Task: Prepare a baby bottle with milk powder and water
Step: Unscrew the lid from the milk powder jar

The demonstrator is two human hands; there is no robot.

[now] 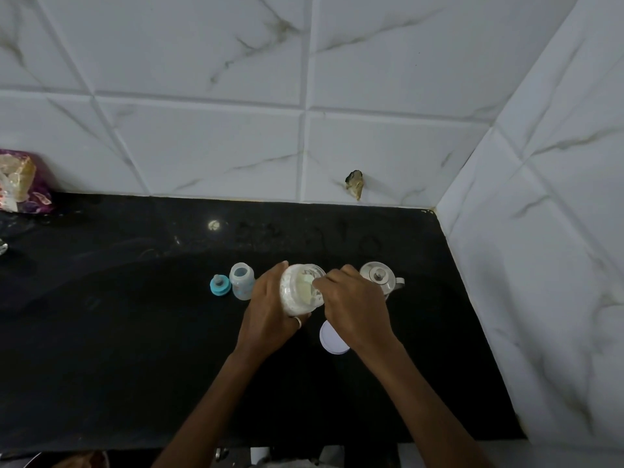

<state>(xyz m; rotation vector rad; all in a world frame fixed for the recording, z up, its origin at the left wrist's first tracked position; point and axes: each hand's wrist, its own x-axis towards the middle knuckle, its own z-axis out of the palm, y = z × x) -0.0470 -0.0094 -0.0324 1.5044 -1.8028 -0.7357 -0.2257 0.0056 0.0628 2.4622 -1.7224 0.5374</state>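
Note:
My left hand (266,315) grips a clear jar of pale milk powder (299,292) and holds it tilted above the black counter. My right hand (354,302) has its fingertips pinched inside the jar's open mouth; whatever it holds there is hidden. The small baby bottle (241,281) stands open and upright just left of the jar. Its blue teat cap (220,285) lies beside it on the counter. The jar's white lid (331,339) rests flat below my right wrist.
A steel kettle with a lid (380,278) stands right of my hands. A purple packet (23,182) leans against the tiled wall at the far left. The black counter (135,332) ends at a tiled side wall on the right.

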